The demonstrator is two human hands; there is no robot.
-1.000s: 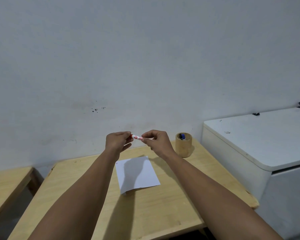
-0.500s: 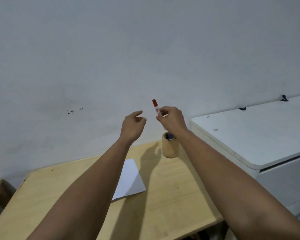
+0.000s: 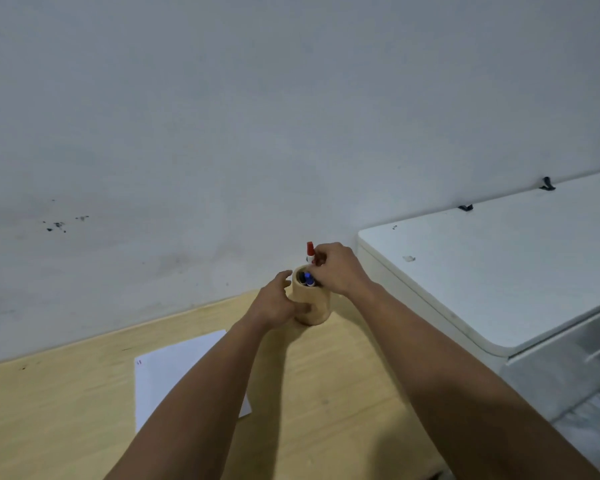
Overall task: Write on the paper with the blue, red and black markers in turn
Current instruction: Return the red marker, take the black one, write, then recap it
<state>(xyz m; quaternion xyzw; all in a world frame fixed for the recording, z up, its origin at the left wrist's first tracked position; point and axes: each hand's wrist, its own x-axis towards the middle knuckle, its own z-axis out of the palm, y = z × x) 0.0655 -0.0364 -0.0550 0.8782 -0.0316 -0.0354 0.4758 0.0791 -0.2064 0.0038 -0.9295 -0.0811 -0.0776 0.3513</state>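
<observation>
Three markers sit at the wooden cup: the red marker (image 3: pixel 310 252) stands upright above the rim, its red cap on top, pinched between the fingertips of the right hand (image 3: pixel 338 268), while the blue marker (image 3: pixel 309 279) and a darker one beside it, too small to make out clearly, rest inside the cup's mouth. Whether the red marker's lower end is already inside the cup is hidden by the fingers. The wooden cup (image 3: pixel 314 308) stands upright near the far edge of the table (image 3: pixel 66 410), close to the wall (image 3: pixel 222 116). The left hand (image 3: pixel 277 304) wraps around the cup's left side, fingers curled against the wood and the thumb across its front. The paper (image 3: pixel 174 372) lies flat on the table to the left of the cup, well apart from it, partly covered by the left forearm; two tiny red marks show near its upper left corner. A white cabinet (image 3: pixel 499 271) stands just to the right of the table.
</observation>
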